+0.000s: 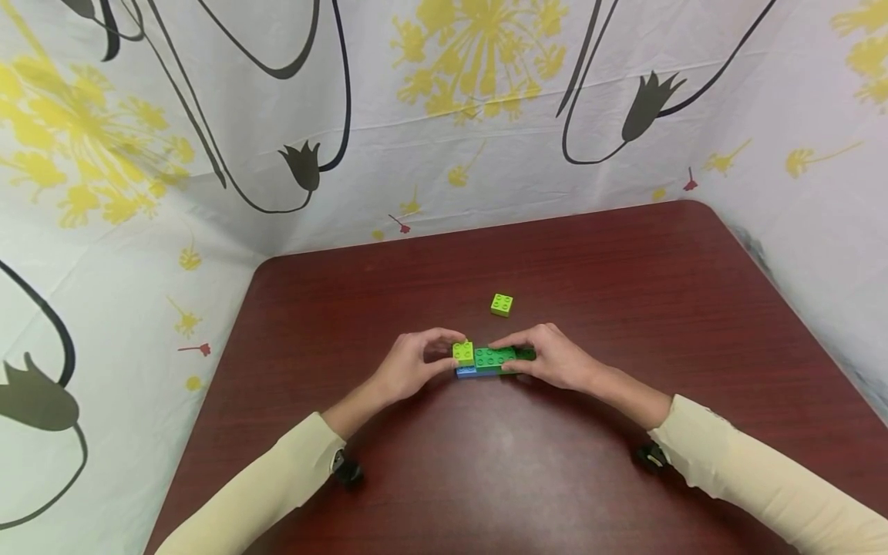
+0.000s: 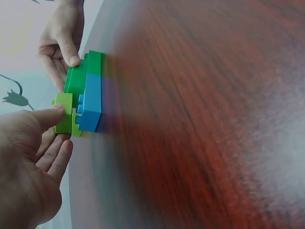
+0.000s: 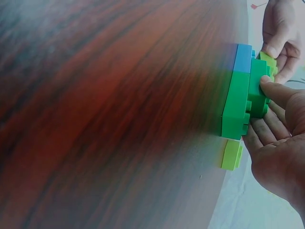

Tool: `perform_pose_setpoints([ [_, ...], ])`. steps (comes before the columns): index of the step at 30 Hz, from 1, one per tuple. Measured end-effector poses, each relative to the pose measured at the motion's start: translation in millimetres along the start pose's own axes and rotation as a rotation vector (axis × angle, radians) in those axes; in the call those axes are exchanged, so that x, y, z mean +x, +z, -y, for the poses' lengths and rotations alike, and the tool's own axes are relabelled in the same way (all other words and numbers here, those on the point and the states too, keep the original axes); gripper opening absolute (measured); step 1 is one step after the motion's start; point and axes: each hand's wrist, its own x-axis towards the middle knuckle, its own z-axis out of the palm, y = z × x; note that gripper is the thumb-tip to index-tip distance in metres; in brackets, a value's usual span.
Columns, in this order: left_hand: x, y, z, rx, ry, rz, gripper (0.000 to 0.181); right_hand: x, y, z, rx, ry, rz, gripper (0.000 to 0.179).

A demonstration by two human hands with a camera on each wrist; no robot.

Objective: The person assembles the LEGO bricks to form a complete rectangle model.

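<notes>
Mid-worktop (image 1: 541, 478), our left hand (image 1: 409, 366) pinches a lime brick (image 1: 462, 358) just above the blue brick (image 2: 91, 102); our right hand (image 1: 558, 361) grips the upper green brick (image 1: 488, 358). We seem to be aligning; next calls for pressing straight down (a spare lime brick (image 1: 502, 304) lies nearer the far edge).

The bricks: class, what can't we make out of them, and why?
Head view: part of the upper green brick, behind the right hand.
Left wrist view: part of the held lime brick, under the left hand.
Right wrist view: much of that lime brick, behind the upper green brick.
</notes>
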Motion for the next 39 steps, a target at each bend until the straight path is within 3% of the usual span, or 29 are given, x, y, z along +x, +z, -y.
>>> perform_pose_setpoints([
  [16, -5.5, 8.4, 1.8, -0.024, 0.035, -0.018, 0.038, 1.0, -0.3, 3.0, -0.007, 0.022, 0.003, 0.038],
  [39, -6.3, 9.3, 0.2, 0.030, 0.045, -0.024, 0.038, 0.5, 1.2, 4.8, -0.009, 0.034, -0.007, 0.037],
])
